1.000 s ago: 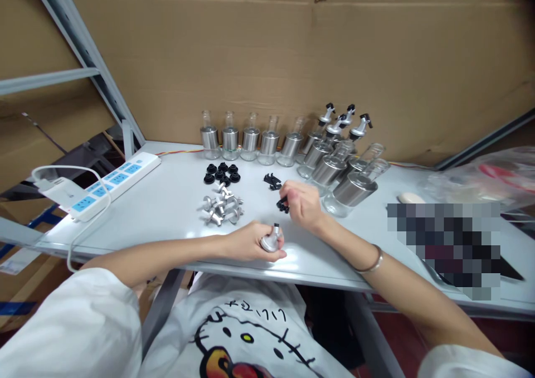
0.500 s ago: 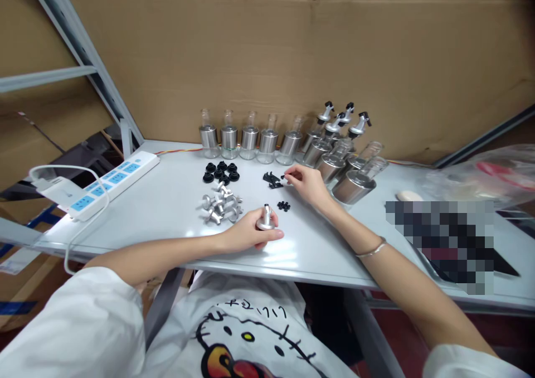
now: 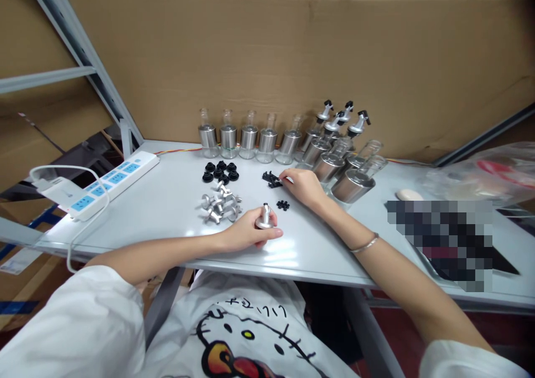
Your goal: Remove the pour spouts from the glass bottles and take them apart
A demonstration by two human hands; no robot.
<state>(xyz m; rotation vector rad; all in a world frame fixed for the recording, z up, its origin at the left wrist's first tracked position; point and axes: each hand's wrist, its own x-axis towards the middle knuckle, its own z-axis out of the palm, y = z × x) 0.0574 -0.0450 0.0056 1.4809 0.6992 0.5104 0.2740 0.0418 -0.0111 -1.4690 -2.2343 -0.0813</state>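
My left hand (image 3: 248,230) is closed around a silver bottle pourer (image 3: 264,219), held upright over the front of the table, a small black tip on its top. At the right edge of a little pile of black plastic levers (image 3: 271,179), my right hand (image 3: 305,187) has thumb and forefinger pinched on a small black piece, mostly hidden by the fingertips. Between the hands lies a cluster of tiny black rings (image 3: 283,205). Loose silver pourer tops (image 3: 219,204) are heaped left of my left hand. Behind them sit several black stoppers (image 3: 220,171).
Glass bottles with steel sleeves (image 3: 249,137) line the back; some at the right carry finished pourers (image 3: 359,124). A white power strip (image 3: 112,183) with a cable lies left. At right are a pale oval object (image 3: 409,195), a blurred dark item (image 3: 443,244) and a plastic bag (image 3: 489,171).
My right hand has shifted slightly left, bringing its fingertips against the pile of black levers. The left hand stays in place with the pourer.
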